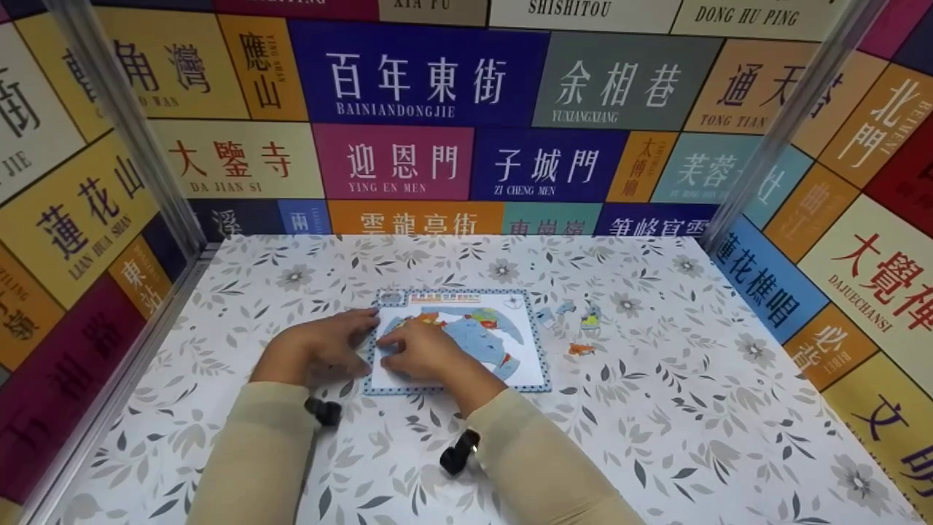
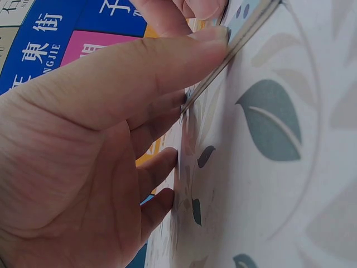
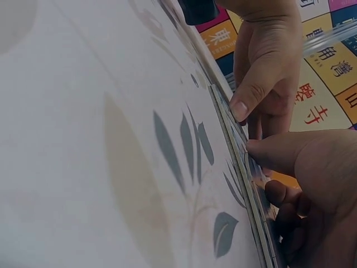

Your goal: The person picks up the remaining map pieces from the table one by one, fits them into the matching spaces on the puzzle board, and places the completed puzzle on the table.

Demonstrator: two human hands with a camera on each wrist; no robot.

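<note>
A world map jigsaw puzzle (image 1: 532, 364) with a dotted blue border lies flat on the table, its map partly filled with blue and coloured pieces. My left hand (image 1: 332, 343) rests at the puzzle's left edge, fingers spread; in the left wrist view the thumb (image 2: 209, 50) touches the frame's edge. My right hand (image 1: 423, 350) reaches over the left part of the map, index finger and thumb apart, fingertips down at the board. In the right wrist view its thumb (image 3: 273, 153) meets the board, while the other fingers bend beneath the palm. Any piece under the fingertips is hidden.
Several loose puzzle pieces lie right of the board, among them a green and blue piece (image 1: 590, 318) and an orange piece (image 1: 581, 350). A leaf-patterned cloth (image 1: 656, 437) covers the table. Printed sign panels (image 1: 408, 73) and metal posts (image 1: 765, 138) stand around it.
</note>
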